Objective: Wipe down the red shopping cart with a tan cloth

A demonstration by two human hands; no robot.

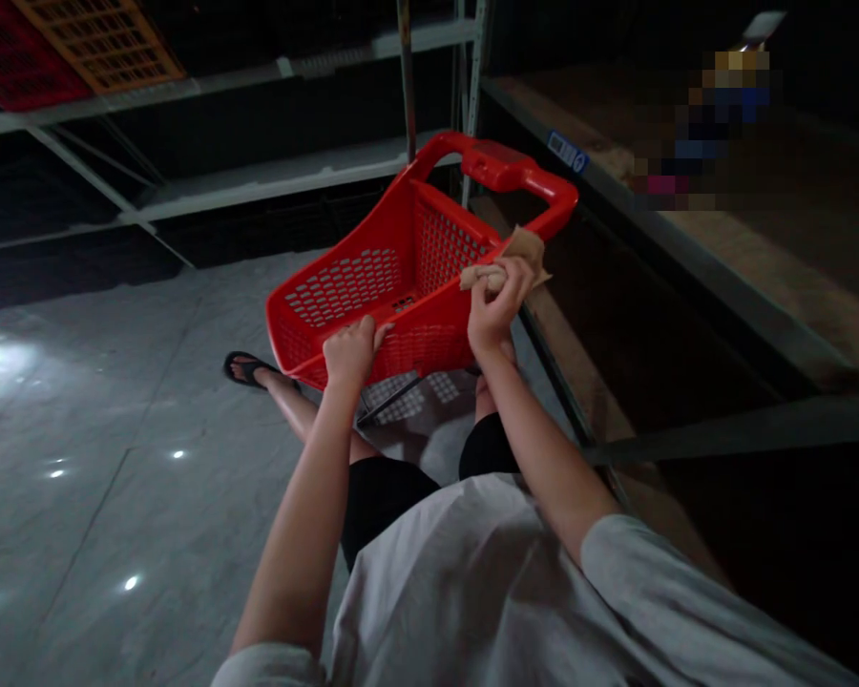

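A red plastic shopping cart [372, 215] with perforated sides stands in front of me, its handle at the far right end. My left hand [350, 351] is closed over the near rim, toward the front of the basket, thumb pointing right. Farther along the same rim, close to the handle, my right hand [497, 301] grips a crumpled tan cloth [526, 253]. Part of the cloth bunches between the fingers and part hangs over the cart's edge. The basket's floor is only partly visible past the near wall.
Metal shelving [258, 176] runs behind the cart, with a yellow crate [107, 43] and a red crate [21, 57] on its upper level. To the right is a wide shelf [730, 258] bearing a blue label [568, 151]. Grey floor [115, 506] lies at left.
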